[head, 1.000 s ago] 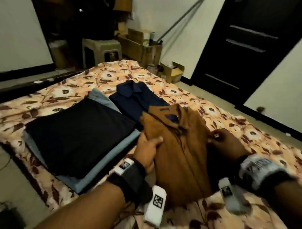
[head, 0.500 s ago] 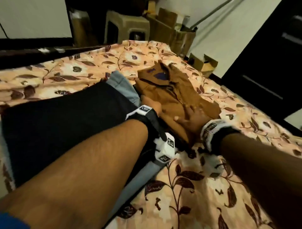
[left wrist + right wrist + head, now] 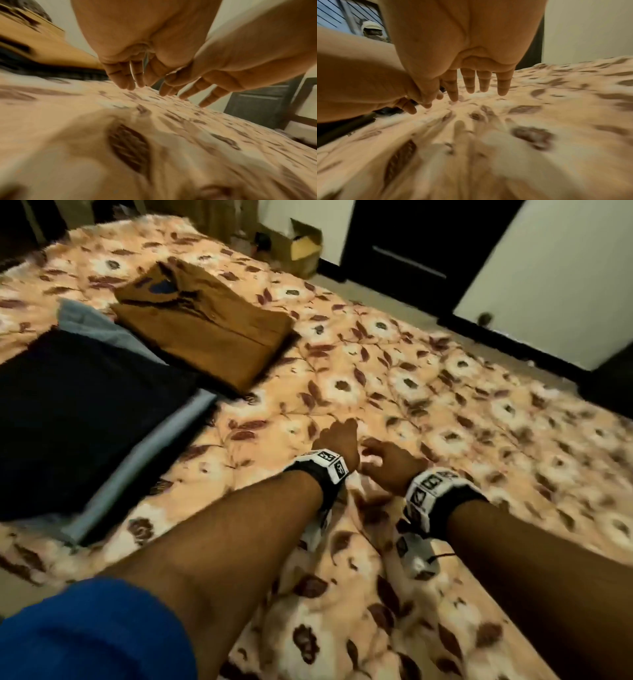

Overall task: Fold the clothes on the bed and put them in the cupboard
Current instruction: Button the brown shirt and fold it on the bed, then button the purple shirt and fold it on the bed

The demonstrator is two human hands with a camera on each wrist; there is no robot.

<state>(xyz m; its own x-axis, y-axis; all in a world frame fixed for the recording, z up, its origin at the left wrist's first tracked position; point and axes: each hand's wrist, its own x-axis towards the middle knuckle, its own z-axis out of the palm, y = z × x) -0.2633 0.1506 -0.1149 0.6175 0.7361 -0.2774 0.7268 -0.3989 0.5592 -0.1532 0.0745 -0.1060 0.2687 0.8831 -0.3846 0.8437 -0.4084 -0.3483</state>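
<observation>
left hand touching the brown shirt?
Apart. The head view shows the left hand over bare bedspread, with patterned cloth plainly between it and the folded brown shirt.

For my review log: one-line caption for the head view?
Both empty hands, left and right, hover over floral bedsheet beside folded brown shirt.

shirt (image 3: 209, 326) on bed (image 3: 428, 412) | behind trousers stack (image 3: 78, 419)
</observation>
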